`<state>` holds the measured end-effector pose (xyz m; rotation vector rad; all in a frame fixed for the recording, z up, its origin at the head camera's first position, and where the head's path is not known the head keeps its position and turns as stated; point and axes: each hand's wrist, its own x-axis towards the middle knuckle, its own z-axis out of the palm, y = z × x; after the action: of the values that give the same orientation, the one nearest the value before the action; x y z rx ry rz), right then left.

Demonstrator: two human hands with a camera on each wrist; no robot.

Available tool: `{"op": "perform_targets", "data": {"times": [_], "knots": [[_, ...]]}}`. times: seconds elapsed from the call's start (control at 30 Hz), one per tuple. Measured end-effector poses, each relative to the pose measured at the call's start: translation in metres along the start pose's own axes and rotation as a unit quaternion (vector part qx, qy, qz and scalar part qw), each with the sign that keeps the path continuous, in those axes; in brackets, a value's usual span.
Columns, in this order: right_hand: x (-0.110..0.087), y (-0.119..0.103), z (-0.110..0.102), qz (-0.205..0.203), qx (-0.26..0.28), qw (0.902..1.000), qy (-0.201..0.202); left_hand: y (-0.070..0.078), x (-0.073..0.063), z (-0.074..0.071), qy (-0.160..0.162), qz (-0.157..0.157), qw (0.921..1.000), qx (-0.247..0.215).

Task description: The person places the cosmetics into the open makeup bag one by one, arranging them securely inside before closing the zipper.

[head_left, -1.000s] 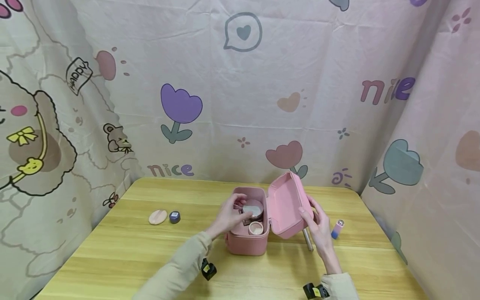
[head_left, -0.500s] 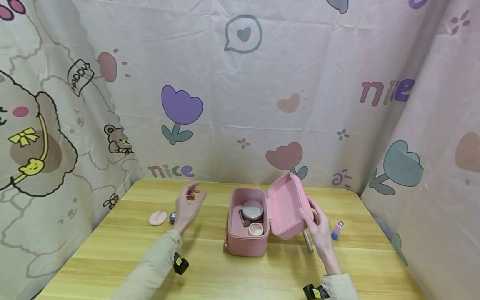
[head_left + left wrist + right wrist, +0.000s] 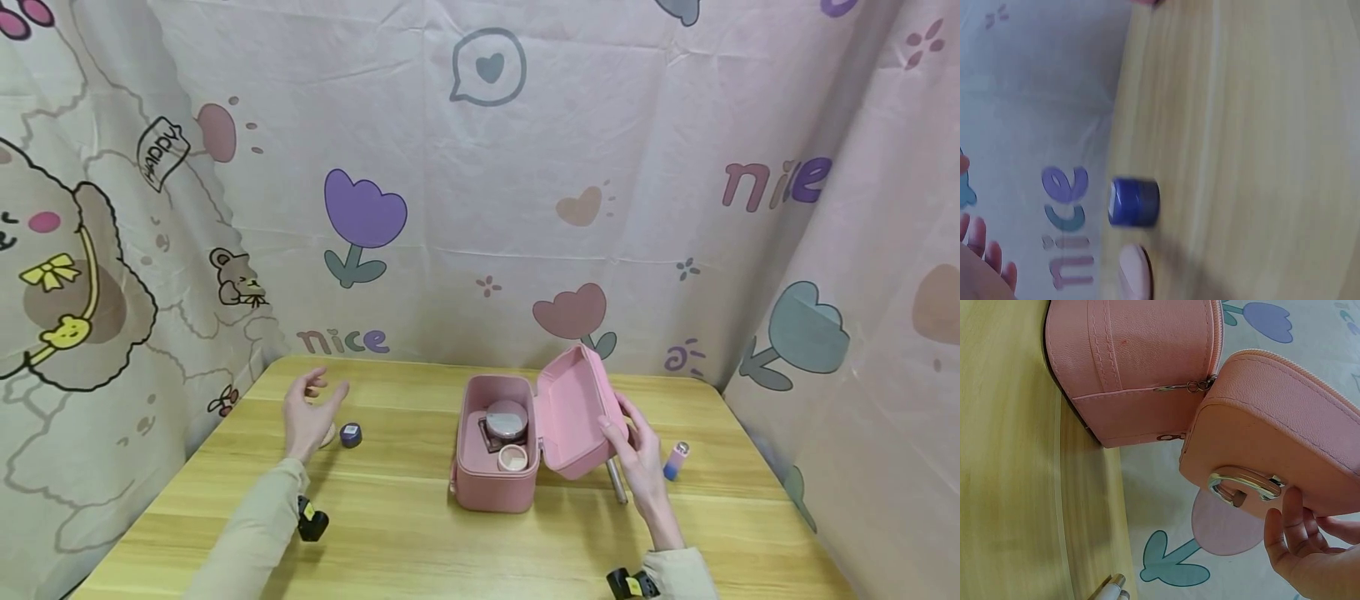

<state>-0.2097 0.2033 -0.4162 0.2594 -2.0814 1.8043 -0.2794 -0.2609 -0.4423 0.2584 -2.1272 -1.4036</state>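
Observation:
A pink cosmetic case (image 3: pixel 495 492) stands on the table with its lid (image 3: pixel 573 408) swung out to the right. Inside lie a round compact (image 3: pixel 506 419), a dark flat palette (image 3: pixel 491 446) partly under it, and a small round pot (image 3: pixel 513 457). My right hand (image 3: pixel 637 442) grips the lid's edge, thumb on the inner side, fingers near the handle (image 3: pixel 1244 481) outside. Over at the left, my left hand (image 3: pixel 307 421) holds nothing, its fingers loosely bent. It hides most of a pale pink powder puff (image 3: pixel 1134 274), beside a small dark blue jar (image 3: pixel 350 434).
A silver stick-shaped tube (image 3: pixel 616 480) lies partly behind the lid. Right of it is a pink-and-blue tube (image 3: pixel 675 461). The wooden table (image 3: pixel 420 542) ends at a printed curtain (image 3: pixel 465 167) behind.
My left hand has left the case's inside and moved left past the blue jar, over the puff. The compact stays in the case. My right hand keeps holding the lid.

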Motion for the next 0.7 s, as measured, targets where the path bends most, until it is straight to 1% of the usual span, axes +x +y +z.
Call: {"op": "perform_targets", "data": {"times": [0.07,0.1,0.17,0.23,0.3,0.37,0.47,0.53,0.63,0.7], "knots": [[0.000,0.000,0.000,0.000,0.003,1.0000,0.000,-0.006,0.001,-0.005,-0.014,-0.002,0.9998,0.014],[0.000,0.000,0.000,-0.001,0.004,1.0000,0.000,-0.009,0.001,-0.007,-0.027,-0.001,0.9994,0.021],[0.000,0.001,0.000,-0.001,0.005,1.0000,0.000,-0.015,0.001,-0.010,-0.061,0.008,0.9966,0.055],[0.000,0.001,0.000,-0.002,0.004,1.0000,0.001,-0.020,-0.001,-0.013,-0.096,0.026,0.9903,0.097],[0.000,0.001,0.000,-0.002,0.003,1.0000,0.001,-0.025,-0.003,-0.015,-0.125,0.050,0.9806,0.142],[0.000,0.001,0.000,-0.002,0.002,1.0000,0.002,-0.030,-0.006,-0.016,-0.148,0.061,0.9701,0.183],[0.000,0.001,0.000,-0.002,0.002,1.0000,0.001,-0.035,-0.010,-0.017,-0.173,0.056,0.9575,0.224],[0.000,0.001,0.000,-0.001,0.001,1.0000,0.002,-0.036,-0.013,-0.016,-0.185,0.042,0.9523,0.239],[0.000,0.001,0.000,0.001,0.000,1.0000,0.003,-0.037,-0.017,-0.015,-0.196,0.026,0.9487,0.247],[0.000,0.001,0.000,0.001,0.001,1.0000,0.003,-0.037,-0.018,-0.014,-0.200,0.021,0.9485,0.244]]}}
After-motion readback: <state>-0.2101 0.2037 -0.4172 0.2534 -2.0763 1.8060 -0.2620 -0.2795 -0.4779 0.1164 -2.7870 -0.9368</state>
